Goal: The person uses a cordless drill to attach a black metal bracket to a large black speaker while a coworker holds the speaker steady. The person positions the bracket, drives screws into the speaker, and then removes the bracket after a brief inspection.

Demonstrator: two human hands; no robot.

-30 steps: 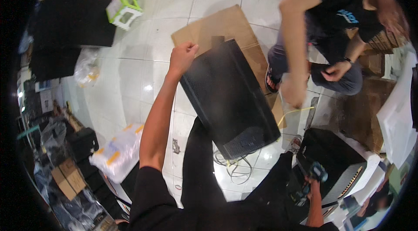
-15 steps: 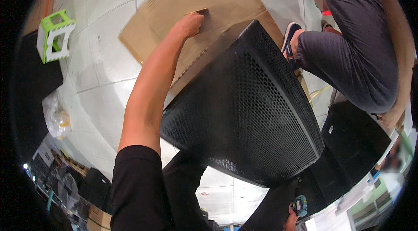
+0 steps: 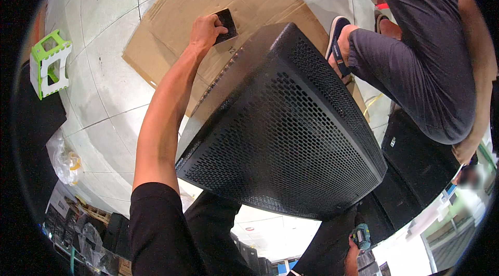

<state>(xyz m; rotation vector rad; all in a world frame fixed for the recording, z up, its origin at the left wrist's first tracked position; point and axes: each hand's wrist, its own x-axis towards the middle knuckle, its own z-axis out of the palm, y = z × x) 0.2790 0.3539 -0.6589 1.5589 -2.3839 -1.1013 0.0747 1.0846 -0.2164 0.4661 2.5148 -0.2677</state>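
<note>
My left hand (image 3: 208, 30) reaches over the brown cardboard sheet (image 3: 171, 10), fingers closed on a small flat black plate (image 3: 226, 25). The plate is held by its edge and its dark face shows; whether it touches the cardboard I cannot tell. Just to the right of my left forearm is a big black loudspeaker (image 3: 280, 135) with a perforated grille, partly over the cardboard and close to my legs. At the lower right my right hand (image 3: 352, 256) grips a teal and black cordless drill (image 3: 360, 236), its nose pointing up beside the speaker's lower corner.
A co-worker's bent leg in grey trousers (image 3: 416, 73) and sandalled foot (image 3: 340, 47) are close to the speaker's right side. More black cabinets (image 3: 421, 156) lie at the right. A green and white step stool (image 3: 52, 65) and a clear plastic bag (image 3: 65, 161) are at the left.
My left hand has moved a little left and the plate has turned, so its broad dark face now shows instead of an edge. The view has shifted slightly. My right hand keeps the drill.
</note>
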